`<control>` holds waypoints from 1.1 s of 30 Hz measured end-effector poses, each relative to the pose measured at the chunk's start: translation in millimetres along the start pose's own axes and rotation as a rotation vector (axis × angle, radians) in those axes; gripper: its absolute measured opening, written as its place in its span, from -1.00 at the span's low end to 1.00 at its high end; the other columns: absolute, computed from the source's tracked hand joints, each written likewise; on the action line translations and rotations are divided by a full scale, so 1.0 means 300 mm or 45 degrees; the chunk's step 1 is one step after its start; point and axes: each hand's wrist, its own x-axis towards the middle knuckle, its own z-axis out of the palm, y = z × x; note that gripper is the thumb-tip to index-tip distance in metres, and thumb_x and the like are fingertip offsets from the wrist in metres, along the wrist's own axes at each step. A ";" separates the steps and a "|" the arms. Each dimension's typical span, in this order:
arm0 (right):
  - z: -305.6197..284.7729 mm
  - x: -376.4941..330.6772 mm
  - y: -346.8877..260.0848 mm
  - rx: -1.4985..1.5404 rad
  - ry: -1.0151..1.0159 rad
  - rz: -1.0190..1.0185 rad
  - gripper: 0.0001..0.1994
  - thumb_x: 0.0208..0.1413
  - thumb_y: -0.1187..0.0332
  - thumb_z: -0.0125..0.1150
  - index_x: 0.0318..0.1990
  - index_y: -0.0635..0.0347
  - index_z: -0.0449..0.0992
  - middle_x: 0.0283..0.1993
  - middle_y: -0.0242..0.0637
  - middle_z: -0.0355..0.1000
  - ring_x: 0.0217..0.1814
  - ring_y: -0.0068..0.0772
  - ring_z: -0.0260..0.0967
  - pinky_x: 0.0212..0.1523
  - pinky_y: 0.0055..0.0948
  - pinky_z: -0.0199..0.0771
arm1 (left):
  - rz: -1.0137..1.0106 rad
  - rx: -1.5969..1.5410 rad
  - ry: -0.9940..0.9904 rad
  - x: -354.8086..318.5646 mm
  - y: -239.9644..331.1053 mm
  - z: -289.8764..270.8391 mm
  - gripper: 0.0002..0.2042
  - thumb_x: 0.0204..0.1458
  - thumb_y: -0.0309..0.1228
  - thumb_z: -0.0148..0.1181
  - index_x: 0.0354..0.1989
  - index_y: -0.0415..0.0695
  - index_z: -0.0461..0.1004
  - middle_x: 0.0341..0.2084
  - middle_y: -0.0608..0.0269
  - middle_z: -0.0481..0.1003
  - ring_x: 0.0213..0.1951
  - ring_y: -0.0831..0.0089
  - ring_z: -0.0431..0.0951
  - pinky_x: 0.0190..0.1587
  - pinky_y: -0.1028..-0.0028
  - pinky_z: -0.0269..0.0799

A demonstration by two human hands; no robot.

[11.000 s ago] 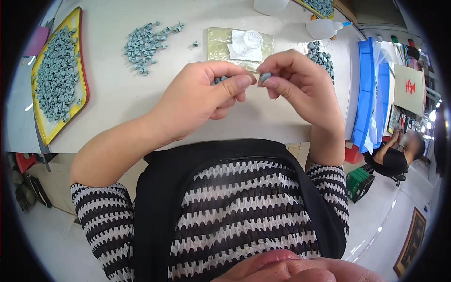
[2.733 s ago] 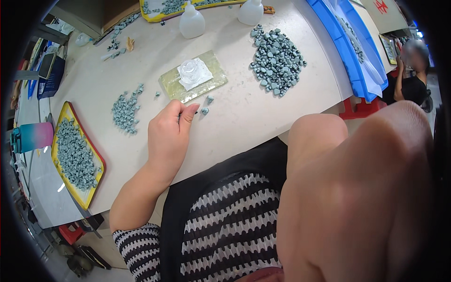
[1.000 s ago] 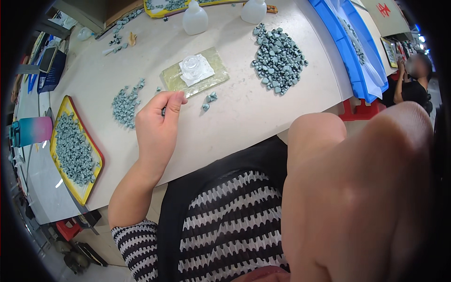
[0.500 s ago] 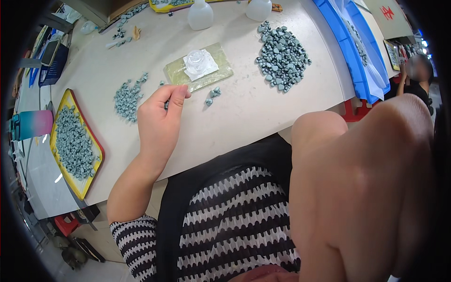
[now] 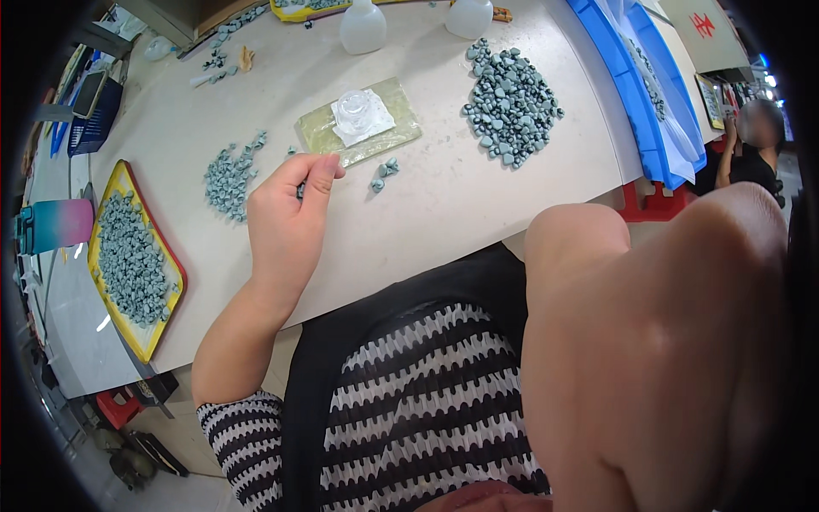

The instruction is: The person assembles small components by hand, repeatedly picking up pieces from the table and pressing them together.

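Observation:
My left hand (image 5: pixel 290 205) rests at the near side of a green slab, fingers curled and thumb pressed against the index finger. In the gap behind the thumb shows a small dark grey-green stone (image 5: pixel 300 190). On the slab (image 5: pixel 401 107) lies a white sheet (image 5: pixel 372 126) bearing a small clear round dish (image 5: pixel 354 106). A few loose stones (image 5: pixel 384 175) are just right of the hand. To its left spreads a pile of small chips (image 5: pixel 228 183). My bent right arm (image 5: pixel 657 341) looms very close at the lower right; its fingers are hidden.
A larger stone pile (image 5: pixel 512 102) lies at right. A yellow-rimmed tray (image 5: pixel 175 294) of chips stands at left, beside a pink-and-teal bottle (image 5: pixel 64 226). Two white bottles (image 5: pixel 363 27) stand at the back. A blue tray (image 5: pixel 657 149) lines the right edge; a person (image 5: pixel 755 154) sits beyond.
The whole view has shifted very slightly. My left hand keeps its place and closed pose, and my right arm has dipped a little.

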 end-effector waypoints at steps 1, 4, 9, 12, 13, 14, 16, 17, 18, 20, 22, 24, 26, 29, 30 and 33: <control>-0.007 0.006 0.004 -0.002 -0.001 0.001 -0.74 -0.13 0.56 0.16 -0.81 0.32 0.37 -0.78 -0.26 0.31 -0.76 -0.39 0.31 -0.63 -0.42 0.48 | 0.005 0.020 0.001 -0.002 -0.008 0.002 -0.75 0.12 -0.29 0.06 -0.44 -0.25 0.48 -0.69 0.31 0.39 -0.61 0.66 0.25 -0.54 0.61 0.17; 0.008 -0.006 0.007 -0.004 -0.004 -0.008 -0.74 -0.13 0.56 0.15 -0.81 0.32 0.37 -0.78 -0.26 0.31 -0.76 -0.38 0.31 -0.63 -0.42 0.48 | 0.110 -0.044 0.048 -0.001 -0.010 0.012 -0.75 0.12 -0.29 0.06 -0.44 -0.25 0.49 -0.70 0.32 0.38 -0.62 0.66 0.24 -0.54 0.60 0.16; -0.005 0.002 0.002 -0.017 -0.015 -0.008 -0.73 -0.13 0.56 0.15 -0.81 0.32 0.37 -0.78 -0.26 0.31 -0.76 -0.38 0.31 -0.62 -0.41 0.49 | -0.017 -0.012 0.005 0.001 0.005 -0.002 -0.74 0.12 -0.29 0.06 -0.44 -0.25 0.49 -0.69 0.32 0.39 -0.62 0.66 0.24 -0.54 0.60 0.17; 0.011 0.006 0.027 -0.026 -0.017 -0.009 -0.73 -0.13 0.56 0.15 -0.81 0.33 0.37 -0.78 -0.26 0.31 -0.76 -0.38 0.32 -0.62 -0.41 0.49 | 0.025 -0.036 0.009 0.002 -0.009 0.004 -0.74 0.12 -0.29 0.06 -0.43 -0.25 0.49 -0.69 0.32 0.39 -0.62 0.66 0.24 -0.54 0.60 0.17; 0.002 0.006 0.017 -0.028 -0.018 -0.011 -0.73 -0.13 0.56 0.15 -0.81 0.33 0.37 -0.78 -0.26 0.31 -0.76 -0.38 0.32 -0.62 -0.41 0.50 | 0.071 -0.058 0.024 0.001 -0.010 0.005 -0.74 0.12 -0.29 0.05 -0.43 -0.25 0.49 -0.69 0.33 0.39 -0.62 0.66 0.23 -0.55 0.60 0.16; 0.001 0.002 0.011 -0.025 -0.023 -0.011 -0.73 -0.13 0.56 0.15 -0.81 0.33 0.37 -0.78 -0.26 0.31 -0.76 -0.38 0.32 -0.62 -0.40 0.50 | 0.069 -0.055 0.029 0.000 -0.013 0.007 -0.74 0.12 -0.29 0.05 -0.43 -0.25 0.49 -0.69 0.33 0.39 -0.62 0.66 0.23 -0.55 0.60 0.16; 0.009 0.005 0.023 -0.020 -0.033 -0.013 -0.73 -0.13 0.56 0.15 -0.81 0.33 0.37 -0.78 -0.27 0.31 -0.75 -0.38 0.32 -0.61 -0.40 0.50 | 0.109 -0.089 0.077 -0.002 -0.017 0.008 -0.75 0.12 -0.29 0.05 -0.43 -0.25 0.48 -0.71 0.34 0.37 -0.63 0.67 0.22 -0.56 0.60 0.14; 0.011 0.002 0.022 -0.030 -0.034 -0.018 -0.73 -0.13 0.56 0.15 -0.81 0.33 0.37 -0.78 -0.27 0.31 -0.75 -0.38 0.32 -0.61 -0.40 0.50 | 0.116 -0.093 0.072 0.000 -0.005 0.009 -0.75 0.12 -0.29 0.05 -0.43 -0.25 0.48 -0.71 0.34 0.37 -0.63 0.67 0.22 -0.56 0.60 0.14; -0.001 -0.014 -0.014 -0.039 -0.034 -0.023 -0.73 -0.12 0.56 0.15 -0.81 0.33 0.37 -0.78 -0.27 0.32 -0.75 -0.38 0.32 -0.61 -0.40 0.50 | 0.042 -0.043 0.032 0.000 0.015 0.004 -0.74 0.12 -0.29 0.06 -0.44 -0.25 0.48 -0.71 0.34 0.37 -0.63 0.67 0.22 -0.56 0.60 0.14; 0.005 -0.005 0.011 -0.045 -0.031 -0.024 -0.73 -0.12 0.56 0.15 -0.81 0.33 0.37 -0.78 -0.27 0.32 -0.75 -0.38 0.32 -0.61 -0.40 0.51 | -0.041 0.008 -0.008 -0.002 0.017 0.004 -0.74 0.12 -0.29 0.06 -0.44 -0.25 0.48 -0.71 0.34 0.37 -0.63 0.67 0.22 -0.56 0.60 0.14; -0.003 -0.003 0.010 -0.036 -0.025 -0.013 -0.73 -0.12 0.56 0.15 -0.81 0.33 0.37 -0.78 -0.27 0.32 -0.75 -0.37 0.32 -0.60 -0.40 0.51 | 0.037 -0.045 0.012 -0.004 -0.012 0.005 -0.74 0.12 -0.29 0.06 -0.44 -0.25 0.48 -0.71 0.34 0.36 -0.64 0.67 0.21 -0.56 0.60 0.13; 0.002 -0.019 0.000 -0.028 -0.026 -0.010 -0.73 -0.12 0.56 0.15 -0.81 0.33 0.37 -0.78 -0.27 0.32 -0.75 -0.37 0.33 -0.60 -0.39 0.51 | 0.012 -0.048 0.006 -0.010 -0.010 -0.001 -0.74 0.11 -0.28 0.07 -0.44 -0.25 0.48 -0.72 0.34 0.35 -0.64 0.66 0.20 -0.57 0.60 0.13; 0.018 -0.011 0.031 -0.028 -0.030 -0.014 -0.73 -0.12 0.56 0.15 -0.81 0.33 0.37 -0.78 -0.27 0.32 -0.75 -0.37 0.33 -0.60 -0.39 0.51 | -0.001 -0.054 -0.003 -0.012 -0.012 -0.001 -0.74 0.11 -0.28 0.07 -0.44 -0.25 0.48 -0.73 0.35 0.34 -0.64 0.66 0.20 -0.57 0.59 0.12; 0.008 -0.004 0.031 -0.037 -0.037 -0.018 -0.72 -0.12 0.56 0.15 -0.82 0.33 0.37 -0.78 -0.27 0.32 -0.75 -0.37 0.33 -0.60 -0.39 0.52 | 0.066 -0.066 0.050 -0.009 -0.019 0.003 -0.74 0.11 -0.28 0.07 -0.44 -0.24 0.49 -0.74 0.36 0.34 -0.65 0.66 0.20 -0.57 0.59 0.12; 0.000 0.000 0.029 -0.037 -0.038 -0.012 -0.72 -0.12 0.56 0.15 -0.82 0.33 0.37 -0.78 -0.27 0.32 -0.75 -0.37 0.33 -0.59 -0.39 0.52 | 0.032 -0.054 0.028 -0.008 -0.015 -0.004 -0.74 0.11 -0.28 0.07 -0.45 -0.24 0.49 -0.74 0.34 0.34 -0.65 0.66 0.21 -0.57 0.59 0.13; 0.013 0.009 0.040 -0.012 -0.045 0.013 -0.72 -0.12 0.56 0.15 -0.82 0.33 0.37 -0.78 -0.28 0.32 -0.75 -0.37 0.33 -0.59 -0.38 0.53 | -0.063 -0.066 0.021 -0.019 -0.035 -0.020 -0.73 0.11 -0.27 0.07 -0.45 -0.24 0.49 -0.74 0.30 0.33 -0.65 0.64 0.22 -0.57 0.58 0.14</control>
